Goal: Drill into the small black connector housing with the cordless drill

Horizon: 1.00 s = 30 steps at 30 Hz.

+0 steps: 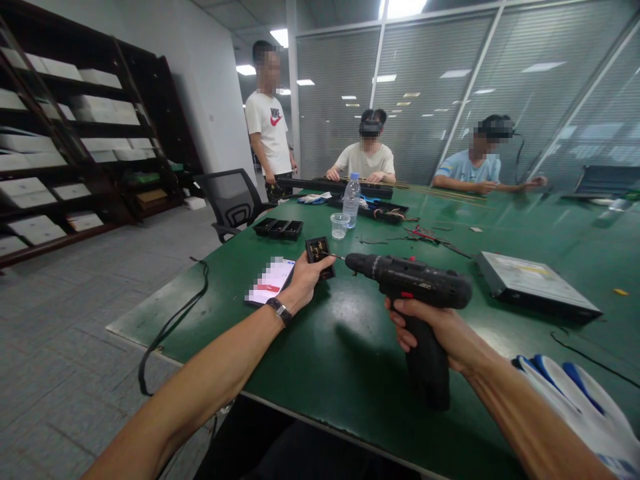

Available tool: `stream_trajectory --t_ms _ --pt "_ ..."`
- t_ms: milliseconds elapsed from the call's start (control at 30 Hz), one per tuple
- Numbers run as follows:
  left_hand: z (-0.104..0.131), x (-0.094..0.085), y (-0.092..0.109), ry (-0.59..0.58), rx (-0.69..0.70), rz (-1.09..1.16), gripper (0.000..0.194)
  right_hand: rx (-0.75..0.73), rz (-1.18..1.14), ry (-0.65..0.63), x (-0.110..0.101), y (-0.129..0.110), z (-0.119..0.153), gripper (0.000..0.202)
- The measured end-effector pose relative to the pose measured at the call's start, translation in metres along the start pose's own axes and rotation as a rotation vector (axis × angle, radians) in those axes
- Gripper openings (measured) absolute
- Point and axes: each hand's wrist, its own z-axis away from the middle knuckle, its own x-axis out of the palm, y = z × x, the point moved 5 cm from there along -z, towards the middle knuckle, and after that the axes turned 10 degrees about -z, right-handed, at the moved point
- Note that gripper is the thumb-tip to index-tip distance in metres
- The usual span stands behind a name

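My left hand (304,280) is closed around a small black box (320,251) with brass-coloured parts inside, held above the green table. In my right hand (435,327) is a black cordless drill (420,280), gripped by its handle and pointing left. The drill's thin bit (336,256) reaches to the box beside my left thumb; whether its tip touches the parts inside is too small to tell. Just left of my left hand, a phone with a lit screen (273,281) lies on the table.
Around my hands on the green table (320,347) are black trays (278,229), a plastic cup (339,227), a water bottle (351,200), a flat metal device (537,285), red-handled pliers (424,235) and white-blue gloves (575,407). Two people sit across the table; another stands behind.
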Motion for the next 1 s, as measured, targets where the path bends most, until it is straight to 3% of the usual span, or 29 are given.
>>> stream_trajectory --t_ms 1000 --pt "-0.011 0.002 -0.014 0.023 0.16 -0.132 0.05 0.029 0.047 0.059 0.011 0.003 0.003 0.035"
